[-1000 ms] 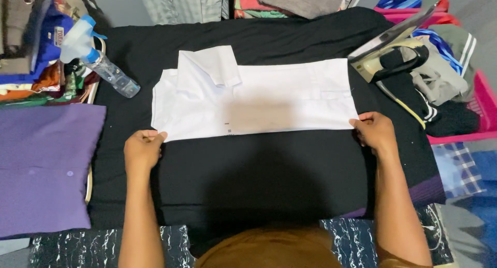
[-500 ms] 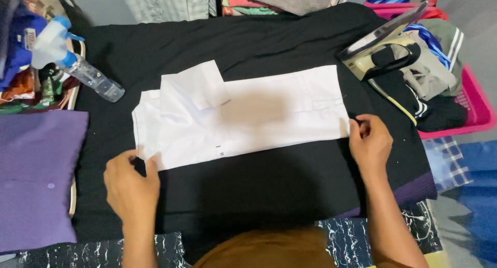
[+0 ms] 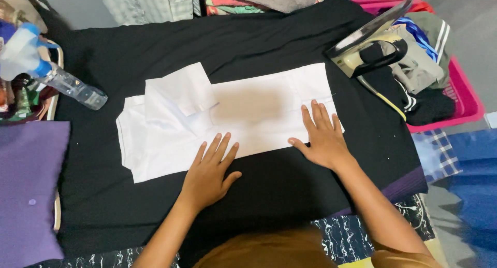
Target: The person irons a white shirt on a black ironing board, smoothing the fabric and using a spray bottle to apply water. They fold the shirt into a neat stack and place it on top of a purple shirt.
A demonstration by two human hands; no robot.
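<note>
We take the white shirt (image 3: pixel 228 120) to be light, soft and limp, likely to slide on the black cloth (image 3: pixel 155 50) over the worktop, so we would hold it by its folded edges or corners. It lies folded into a long band, left of the iron (image 3: pixel 370 45). Our left hand (image 3: pixel 207 175) and right hand (image 3: pixel 321 136) rest flat on its near edge, fingers (image 3: pixel 220 146) spread open, gripping nothing.
</note>
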